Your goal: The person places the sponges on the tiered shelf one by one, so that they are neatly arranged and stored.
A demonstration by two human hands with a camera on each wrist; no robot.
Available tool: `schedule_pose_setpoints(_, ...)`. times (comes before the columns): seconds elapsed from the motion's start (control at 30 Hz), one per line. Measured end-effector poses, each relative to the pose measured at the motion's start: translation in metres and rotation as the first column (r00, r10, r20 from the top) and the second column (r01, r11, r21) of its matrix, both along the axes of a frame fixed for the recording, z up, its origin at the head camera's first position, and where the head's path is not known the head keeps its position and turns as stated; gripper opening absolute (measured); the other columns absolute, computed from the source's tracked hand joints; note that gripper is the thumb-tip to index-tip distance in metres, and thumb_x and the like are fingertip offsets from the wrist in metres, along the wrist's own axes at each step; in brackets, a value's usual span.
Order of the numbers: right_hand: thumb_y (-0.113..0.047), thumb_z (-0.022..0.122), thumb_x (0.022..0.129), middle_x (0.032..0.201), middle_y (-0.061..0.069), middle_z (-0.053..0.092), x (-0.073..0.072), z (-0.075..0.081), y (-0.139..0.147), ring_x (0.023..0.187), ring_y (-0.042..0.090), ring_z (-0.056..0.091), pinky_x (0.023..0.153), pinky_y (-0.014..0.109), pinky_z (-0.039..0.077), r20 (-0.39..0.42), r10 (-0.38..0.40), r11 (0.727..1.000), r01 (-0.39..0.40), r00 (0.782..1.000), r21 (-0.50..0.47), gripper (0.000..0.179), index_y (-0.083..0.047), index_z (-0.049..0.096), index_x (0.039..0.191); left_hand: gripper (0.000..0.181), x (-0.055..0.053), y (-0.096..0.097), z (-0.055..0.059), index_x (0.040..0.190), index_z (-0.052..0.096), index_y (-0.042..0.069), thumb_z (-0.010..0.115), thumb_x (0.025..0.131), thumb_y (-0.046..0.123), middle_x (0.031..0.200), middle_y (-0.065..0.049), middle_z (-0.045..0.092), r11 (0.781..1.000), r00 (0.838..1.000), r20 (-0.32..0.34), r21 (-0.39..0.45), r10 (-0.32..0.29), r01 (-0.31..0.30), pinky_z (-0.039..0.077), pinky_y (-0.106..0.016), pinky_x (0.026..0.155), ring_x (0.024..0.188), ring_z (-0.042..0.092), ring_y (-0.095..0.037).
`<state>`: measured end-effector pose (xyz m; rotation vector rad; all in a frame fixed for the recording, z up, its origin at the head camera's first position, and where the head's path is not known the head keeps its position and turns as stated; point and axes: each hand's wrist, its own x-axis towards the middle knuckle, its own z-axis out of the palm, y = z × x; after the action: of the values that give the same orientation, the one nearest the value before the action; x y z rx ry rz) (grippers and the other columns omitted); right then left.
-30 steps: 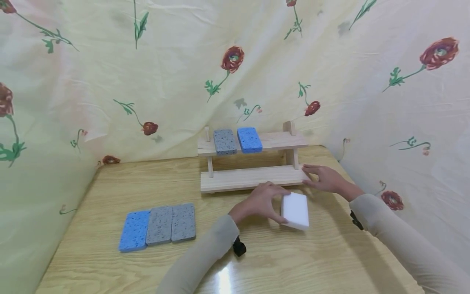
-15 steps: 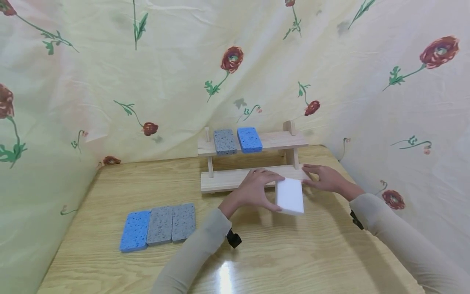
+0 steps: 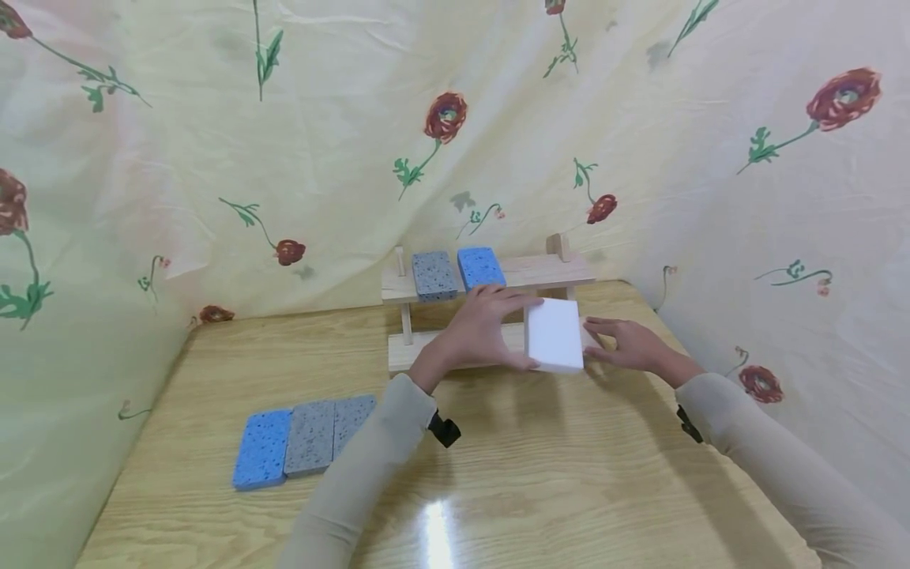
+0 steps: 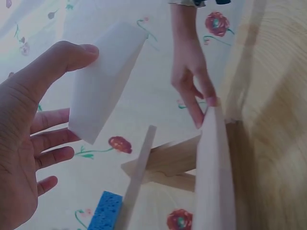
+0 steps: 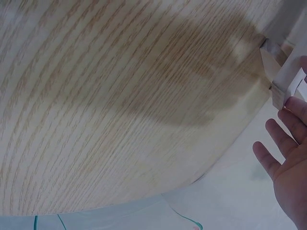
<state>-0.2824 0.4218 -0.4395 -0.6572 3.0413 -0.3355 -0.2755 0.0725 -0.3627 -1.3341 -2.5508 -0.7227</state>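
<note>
My left hand (image 3: 479, 330) pinches a white rectangular block (image 3: 554, 336), like a foam sponge, by its left edge between thumb and fingers. The block is raised off the table, in front of the lower board of a two-tier wooden shelf (image 3: 455, 348). In the left wrist view the thumb lies on one face of the white block (image 4: 105, 72), with fingertips behind it. My right hand (image 3: 626, 345) pinches the right end of that lower board. On the upper board lie a grey speckled sponge (image 3: 434, 275) and a blue sponge (image 3: 481, 267), side by side.
On the table (image 3: 540, 490) at left lie a blue sponge (image 3: 261, 449) and two grey sponges (image 3: 310, 437) in a row; my left sleeve partly covers the rightmost one. A flowered cloth (image 3: 341, 158) hangs behind the shelf and along both sides.
My left hand has lifted the white block from near the table and carried it up and slightly left, toward the shelf. The right hand has stayed at the board's end.
</note>
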Motion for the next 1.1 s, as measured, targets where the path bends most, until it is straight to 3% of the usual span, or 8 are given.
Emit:
schedule_pose_setpoints(0.13, -0.038, 0.066, 0.098, 0.148, 0.026, 0.052, 0.0, 0.0, 0.0, 0.084, 0.021, 0.068, 0.098, 0.058, 0.05, -0.002, 0.003, 1.0, -0.003, 1.0, 0.001, 0.065, 0.007, 0.053, 0.143, 0.092, -0.005, -0.003, 0.013, 0.149, 0.053, 0.025, 0.086, 0.071, 0.058, 0.15, 0.003, 0.056, 1.0, 1.0, 0.007, 0.022, -0.004, 0.003, 0.032, -0.047, 0.117, 0.137, 0.048, -0.019)
schedule_pose_setpoints(0.33, -0.036, 0.064, 0.1, 0.149, 0.027, 0.05, 0.002, 0.002, 0.0, 0.053, 0.006, 0.049, 0.097, 0.059, 0.049, 0.011, 0.018, 1.0, -0.018, 1.0, -0.004, 0.064, 0.007, 0.051, 0.144, 0.09, -0.013, -0.006, 0.033, 0.149, 0.054, 0.024, 0.087, 0.071, 0.057, 0.151, 0.003, 0.055, 0.999, 1.0, -0.009, 0.04, 0.017, -0.016, 0.027, -0.051, 0.122, 0.14, 0.047, -0.02)
schedule_pose_setpoints(0.5, -0.038, 0.063, 0.1, 0.15, 0.026, 0.05, 0.002, 0.002, -0.001, 0.05, 0.006, 0.045, 0.096, 0.058, 0.049, 0.021, -0.002, 1.0, 0.002, 1.0, 0.002, 0.064, 0.006, 0.051, 0.144, 0.09, -0.018, -0.006, 0.046, 0.149, 0.054, 0.025, 0.086, 0.072, 0.057, 0.151, 0.004, 0.055, 0.996, 0.999, -0.013, 0.079, 0.036, -0.035, 0.031, -0.049, 0.116, 0.135, 0.048, -0.019)
schedule_pose_setpoints(0.87, -0.036, 0.064, 0.1, 0.15, 0.025, 0.05, 0.001, 0.0, 0.001, 0.048, 0.005, 0.045, 0.092, 0.054, 0.05, 0.018, 0.003, 1.0, -0.003, 1.0, 0.0, 0.063, 0.007, 0.052, 0.144, 0.089, -0.031, -0.001, 0.065, 0.148, 0.055, 0.023, 0.086, 0.072, 0.057, 0.15, 0.002, 0.056, 0.987, 0.992, -0.055, 0.119, 0.118, -0.111, 0.033, -0.046, 0.113, 0.137, 0.047, -0.02)
schedule_pose_setpoints(1.1, -0.036, 0.063, 0.1, 0.151, 0.026, 0.049, -0.001, 0.0, 0.0, 0.048, 0.005, 0.046, 0.094, 0.057, 0.049, 0.019, 0.004, 1.0, -0.005, 1.0, 0.002, 0.063, 0.007, 0.051, 0.144, 0.093, -0.045, 0.002, 0.068, 0.15, 0.052, 0.024, 0.085, 0.071, 0.06, 0.152, 0.003, 0.055, 0.978, 0.981, -0.064, 0.115, 0.183, -0.175, 0.036, -0.044, 0.108, 0.141, 0.045, -0.022)
